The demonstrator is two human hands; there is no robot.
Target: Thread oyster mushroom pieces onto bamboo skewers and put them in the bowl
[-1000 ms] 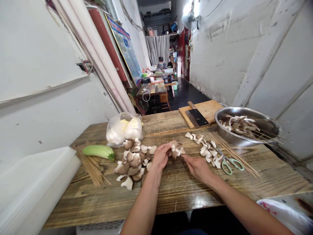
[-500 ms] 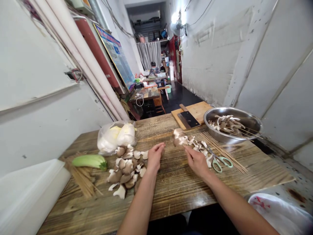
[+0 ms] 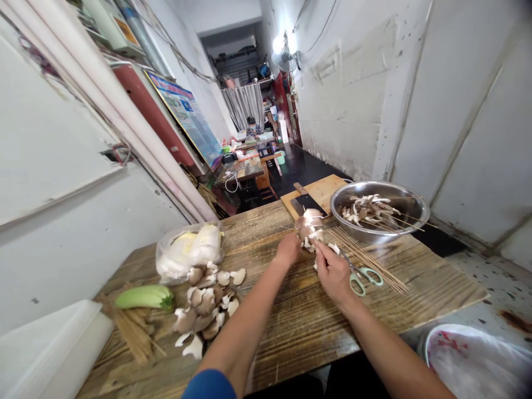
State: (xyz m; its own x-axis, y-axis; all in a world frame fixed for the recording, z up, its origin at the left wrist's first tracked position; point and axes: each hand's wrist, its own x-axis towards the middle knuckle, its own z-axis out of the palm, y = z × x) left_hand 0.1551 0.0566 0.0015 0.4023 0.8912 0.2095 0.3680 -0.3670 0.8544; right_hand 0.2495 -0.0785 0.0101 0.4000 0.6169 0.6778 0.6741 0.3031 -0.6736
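Note:
My right hand (image 3: 333, 272) is closed in a pinch on the lower end of a skewer, which carries oyster mushrooms (image 3: 311, 223) threaded in a cluster. Against the left edge of that cluster is my left hand (image 3: 288, 249), its fingers curled; their tips are hidden, so what they pinch does not show. Scissors (image 3: 362, 277) with pale green handles lie just right of my right hand, beside a row of bare bamboo skewers (image 3: 369, 260). Left of my left forearm spreads a pile of loose oyster mushrooms (image 3: 203, 303).
A steel bowl (image 3: 380, 238) of skewered mushrooms stands at the right, by a cutting board (image 3: 328, 191) with a cleaver (image 3: 308, 204). Leftward are a plastic bag of white food (image 3: 189, 252), a green squash (image 3: 143, 297), more skewers (image 3: 135, 335) and a white box (image 3: 54, 354).
My left hand has moved right and forward from the bare table to the skewered mushrooms. My right hand keeps hold of the skewer. The whole view has shifted slightly.

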